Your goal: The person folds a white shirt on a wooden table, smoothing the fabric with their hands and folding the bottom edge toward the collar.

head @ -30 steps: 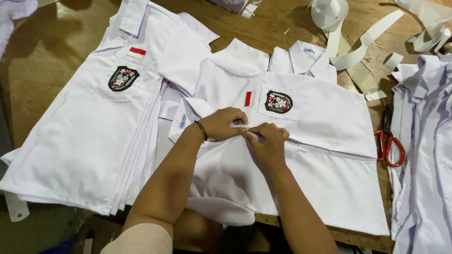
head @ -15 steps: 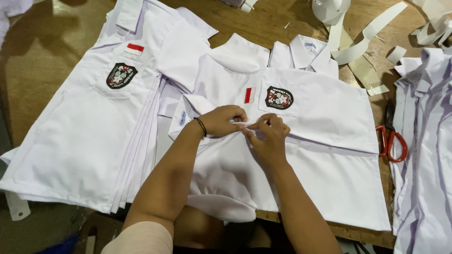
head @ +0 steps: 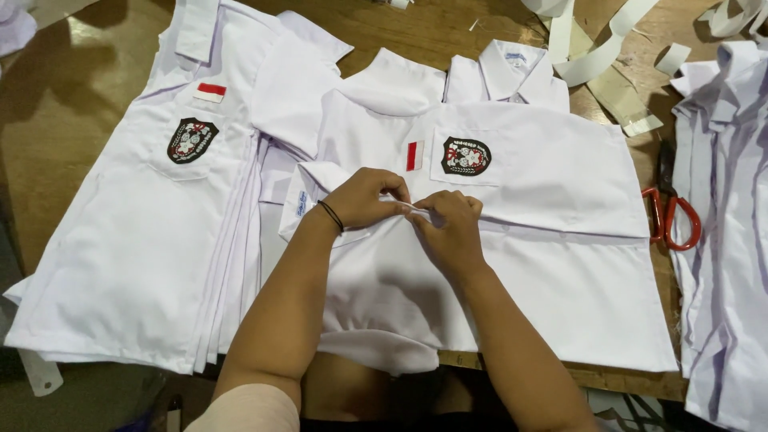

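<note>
white cotton shirt (head: 528,264) lay on the wooden table (head: 416,28); left hand (head: 368,200) and right hand (head: 452,228) pinched its front placket, red scissors (head: 676,220) at three o'clock.

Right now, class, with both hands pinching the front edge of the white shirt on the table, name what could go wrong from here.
1. The shirt hangs over the table edge near the person; a tug from the left hand or right hand might drag it off.
2. The red-handled scissors lie close beside the shirt; a sweeping sleeve could catch them.
3. The stack of shirts on the left overlaps this one, so pulling may disturb it.
</note>
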